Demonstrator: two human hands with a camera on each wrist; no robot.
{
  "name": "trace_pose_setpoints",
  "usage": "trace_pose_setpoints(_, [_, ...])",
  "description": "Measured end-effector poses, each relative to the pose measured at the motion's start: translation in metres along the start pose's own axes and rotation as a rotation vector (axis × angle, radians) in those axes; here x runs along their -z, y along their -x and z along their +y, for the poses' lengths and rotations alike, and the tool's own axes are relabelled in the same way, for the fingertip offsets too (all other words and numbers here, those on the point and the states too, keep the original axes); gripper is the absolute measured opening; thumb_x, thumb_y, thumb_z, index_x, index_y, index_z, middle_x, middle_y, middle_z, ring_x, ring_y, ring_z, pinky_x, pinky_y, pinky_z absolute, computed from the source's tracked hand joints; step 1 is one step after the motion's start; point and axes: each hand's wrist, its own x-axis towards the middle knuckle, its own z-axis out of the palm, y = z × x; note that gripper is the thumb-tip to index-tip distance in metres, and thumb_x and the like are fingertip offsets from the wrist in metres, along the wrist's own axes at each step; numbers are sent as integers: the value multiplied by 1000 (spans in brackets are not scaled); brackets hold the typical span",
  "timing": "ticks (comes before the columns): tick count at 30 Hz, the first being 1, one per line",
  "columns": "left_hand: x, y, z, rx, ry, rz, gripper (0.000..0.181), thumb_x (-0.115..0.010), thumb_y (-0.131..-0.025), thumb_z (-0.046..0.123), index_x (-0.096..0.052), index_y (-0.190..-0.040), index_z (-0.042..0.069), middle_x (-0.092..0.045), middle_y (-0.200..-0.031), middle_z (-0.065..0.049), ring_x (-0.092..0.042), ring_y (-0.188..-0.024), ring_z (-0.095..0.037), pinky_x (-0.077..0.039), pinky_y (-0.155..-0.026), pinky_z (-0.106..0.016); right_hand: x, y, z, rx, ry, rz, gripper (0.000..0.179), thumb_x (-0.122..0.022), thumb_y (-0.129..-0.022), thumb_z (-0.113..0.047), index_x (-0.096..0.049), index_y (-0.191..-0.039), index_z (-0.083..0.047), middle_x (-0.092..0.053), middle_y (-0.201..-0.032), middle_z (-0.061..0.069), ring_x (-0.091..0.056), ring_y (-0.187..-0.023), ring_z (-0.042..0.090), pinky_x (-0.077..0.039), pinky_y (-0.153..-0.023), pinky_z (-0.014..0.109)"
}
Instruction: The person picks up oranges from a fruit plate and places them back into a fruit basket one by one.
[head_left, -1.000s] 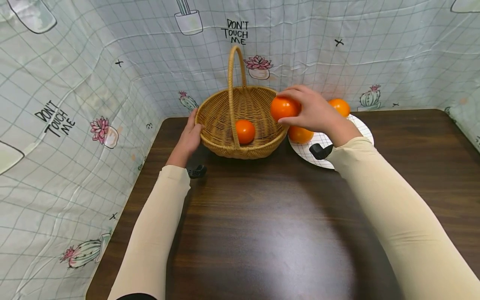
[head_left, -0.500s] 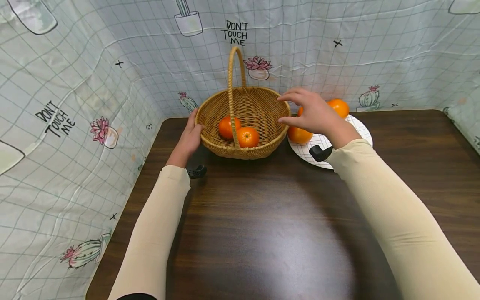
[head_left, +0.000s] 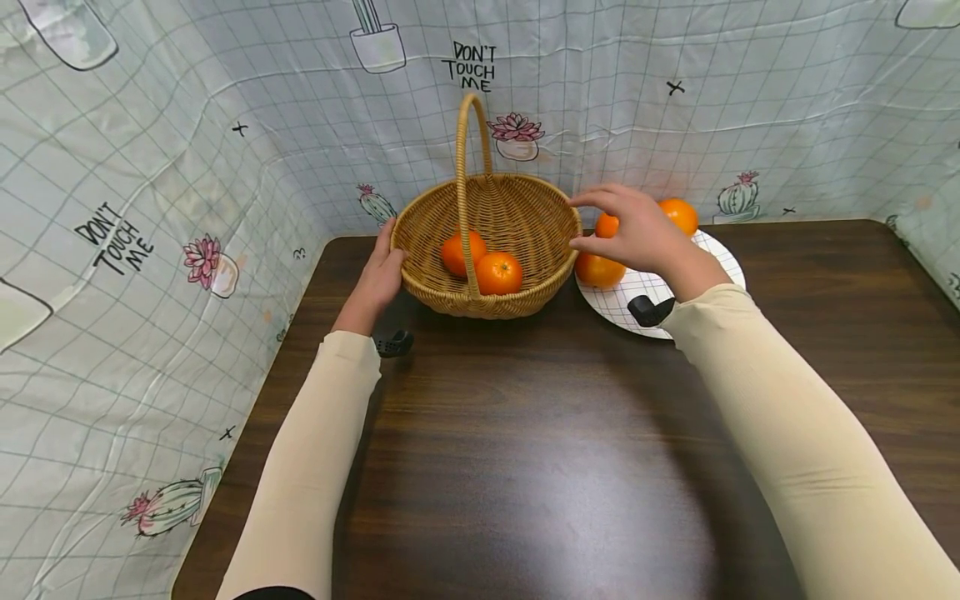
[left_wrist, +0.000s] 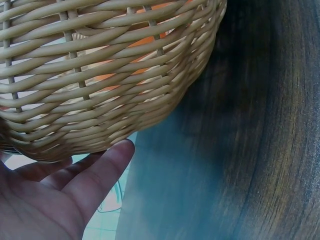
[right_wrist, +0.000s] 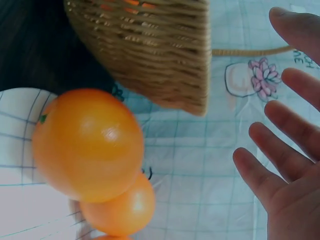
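Observation:
A wicker basket (head_left: 517,302) with a tall handle stands at the back of the table. Inside, two oranges lie side by side: a front orange (head_left: 499,273) and a rear orange (head_left: 459,252). My left hand (head_left: 378,271) braces the basket's left end; in the left wrist view its straight fingers touch the woven outer wall. At the basket's right rim, my right hand (head_left: 637,229) hovers with thumb and fingers spread, holding nothing. Below it, a white plate (head_left: 716,250) with a grid pattern carries oranges, the nearest orange (head_left: 598,270) beside the basket. One plate orange is partly hidden behind my hand.
A printed cloth (head_left: 637,125) hangs close behind and left of the dark wooden table (head_left: 525,433). The basket handle (head_left: 462,167) arches well above the rim. In the right wrist view, a large orange (right_wrist: 90,145) overlaps others on the plate.
My right hand has let go of an orange, which now lies in the basket; the other orange there shifted. The hand has drawn slightly right. My left hand has stayed put.

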Motion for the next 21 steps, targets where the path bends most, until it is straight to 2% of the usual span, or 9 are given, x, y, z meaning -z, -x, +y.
trace_pose_setpoints(7, [-1,2,1,10,-8,0,64,-31,-101,26,-1,-155,41,-8,-164,0,-20,-148,-23,-19,-119,-46,-4,8,14,-75,-15,-34,61,-71,-85,-42,-56,-136,-12,-48,-144,17,-39,-135,39,-27,-112,57])
trace_pose_setpoints(14, [-1,2,0,32,21,-10,63,-30,-101,26,-1,-154,43,-7,-164,1,-25,-146,-25,-25,-118,-46,-12,15,30,-126,-9,-64,60,-70,-86,-39,-54,-137,-11,-44,-147,21,-36,-137,41,-27,-112,59])
trace_pose_setpoints(21, [-1,1,-1,21,19,-5,63,-31,-101,26,-2,-155,43,-8,-164,1,-24,-147,-24,-23,-118,-46,-20,17,38,-93,11,-73,56,-72,-84,-27,-56,-133,-3,-48,-140,22,-44,-129,41,-33,-107,56])
